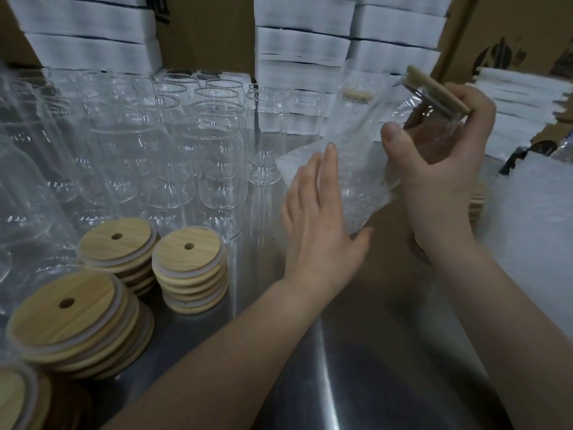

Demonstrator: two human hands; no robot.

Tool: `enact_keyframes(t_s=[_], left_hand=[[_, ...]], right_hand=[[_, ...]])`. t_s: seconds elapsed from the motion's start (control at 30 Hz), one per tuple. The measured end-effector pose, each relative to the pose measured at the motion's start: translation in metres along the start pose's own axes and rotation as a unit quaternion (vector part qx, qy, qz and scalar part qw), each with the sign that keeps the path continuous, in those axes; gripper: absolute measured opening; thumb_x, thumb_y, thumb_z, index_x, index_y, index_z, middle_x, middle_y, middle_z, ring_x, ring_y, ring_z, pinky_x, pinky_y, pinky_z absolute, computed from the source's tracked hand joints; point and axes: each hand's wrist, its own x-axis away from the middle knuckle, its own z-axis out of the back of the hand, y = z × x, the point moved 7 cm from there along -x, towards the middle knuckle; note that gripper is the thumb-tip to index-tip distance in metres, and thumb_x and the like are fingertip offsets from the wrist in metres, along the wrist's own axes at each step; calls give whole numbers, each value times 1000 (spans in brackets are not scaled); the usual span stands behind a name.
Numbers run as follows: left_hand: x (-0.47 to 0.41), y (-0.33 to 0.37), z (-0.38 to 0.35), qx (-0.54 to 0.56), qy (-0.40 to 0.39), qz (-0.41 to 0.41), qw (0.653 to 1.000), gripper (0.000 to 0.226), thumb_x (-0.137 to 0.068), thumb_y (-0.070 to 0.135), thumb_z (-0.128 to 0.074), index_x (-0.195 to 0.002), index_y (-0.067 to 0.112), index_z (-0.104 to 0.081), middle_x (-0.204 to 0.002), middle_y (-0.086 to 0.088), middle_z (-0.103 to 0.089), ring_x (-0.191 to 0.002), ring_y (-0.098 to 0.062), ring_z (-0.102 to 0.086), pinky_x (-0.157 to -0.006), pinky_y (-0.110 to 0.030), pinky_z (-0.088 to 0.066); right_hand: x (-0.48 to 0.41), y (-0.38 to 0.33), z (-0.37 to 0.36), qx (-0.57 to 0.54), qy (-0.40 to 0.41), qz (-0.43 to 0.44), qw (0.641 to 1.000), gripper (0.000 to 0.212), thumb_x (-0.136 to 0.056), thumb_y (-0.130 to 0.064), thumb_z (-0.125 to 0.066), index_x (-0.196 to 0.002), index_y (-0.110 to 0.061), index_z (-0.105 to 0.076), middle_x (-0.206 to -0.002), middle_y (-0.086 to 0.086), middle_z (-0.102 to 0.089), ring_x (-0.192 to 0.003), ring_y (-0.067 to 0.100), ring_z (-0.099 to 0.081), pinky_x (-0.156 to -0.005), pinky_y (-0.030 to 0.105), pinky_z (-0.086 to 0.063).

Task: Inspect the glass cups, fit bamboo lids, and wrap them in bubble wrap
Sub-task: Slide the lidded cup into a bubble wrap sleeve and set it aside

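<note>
My right hand (446, 156) grips a glass cup (434, 135) tilted in the air at the right, its bamboo lid (437, 90) fitted and pointing up and away. A sheet of bubble wrap (353, 169) hangs against the cup between my two hands. My left hand (316, 218) lies flat with straight fingers against the near side of the wrap, thumb under its lower edge. Several bare glass cups (204, 156) stand in rows at the left. Stacks of bamboo lids (189, 268) with straw holes sit in front of them.
The work surface is a steel table (341, 367). White foam sheets (304, 51) are stacked at the back among cardboard boxes (508, 29). More bubble wrap (533, 231) lies at the right, with a few lids (477, 203) beside it.
</note>
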Motion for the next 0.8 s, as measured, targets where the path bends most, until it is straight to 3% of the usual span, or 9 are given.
enact_keyframes(t_s=[0.13,0.2,0.33,0.43,0.57,0.67,0.8], left_hand=[[-2,-2,10,-5,48,0,999,100,-80,26,-76,-154,26,-8,-159,-12,-20,-149,-30,-16,-116,-55,-22],[-2,-2,13,0,64,0,998,97,-82,31,-75,-155,23,-12,-158,-9,-25,-147,-25,-21,-117,-52,-22],[-2,2,21,36,103,-16,994,95,-82,32,-75,-155,15,-17,-154,-8,-34,-142,-24,-32,-115,-48,-28],[-2,0,27,69,136,-31,988,96,-80,26,-78,-153,9,-19,-152,-12,-35,-140,-24,-35,-113,-47,-32],[-3,0,30,90,166,-61,980,96,-78,20,-80,-150,8,-18,-152,-18,-32,-143,-27,-29,-119,-34,-25],[-4,3,27,83,163,-71,981,102,-75,27,-83,-150,8,-17,-152,-21,-27,-144,-26,-24,-118,-21,-19],[-6,-1,20,49,122,-17,991,124,-66,48,-86,-153,10,-7,-158,-17,-12,-147,-25,-14,-121,-38,-17]], right_hand=[[8,-7,-6,9,-1,12,1000,70,-81,-44,-77,-130,-9,-44,-119,-8,-51,-95,8,-58,-82,31,-51],[11,-11,-9,11,-10,19,1000,70,-81,-44,-77,-132,-8,-44,-120,-10,-51,-100,1,-58,-85,24,-50],[16,-12,-20,-13,-50,15,999,72,-81,-39,-78,-135,-7,-42,-129,-4,-49,-114,16,-59,-96,37,-52],[20,-10,-29,-25,-87,13,996,71,-80,-32,-80,-135,-10,-41,-136,5,-47,-123,22,-55,-95,43,-54],[21,-11,-30,-14,-85,15,996,72,-78,-32,-82,-135,-12,-44,-133,0,-49,-116,15,-58,-89,40,-56],[19,-8,-26,-6,-65,0,998,72,-78,-35,-82,-135,-12,-45,-128,-8,-51,-107,9,-61,-86,37,-57],[12,-7,-14,-13,-7,-9,1000,68,-80,-33,-79,-133,-10,-44,-128,4,-52,-105,14,-61,-85,25,-52]])
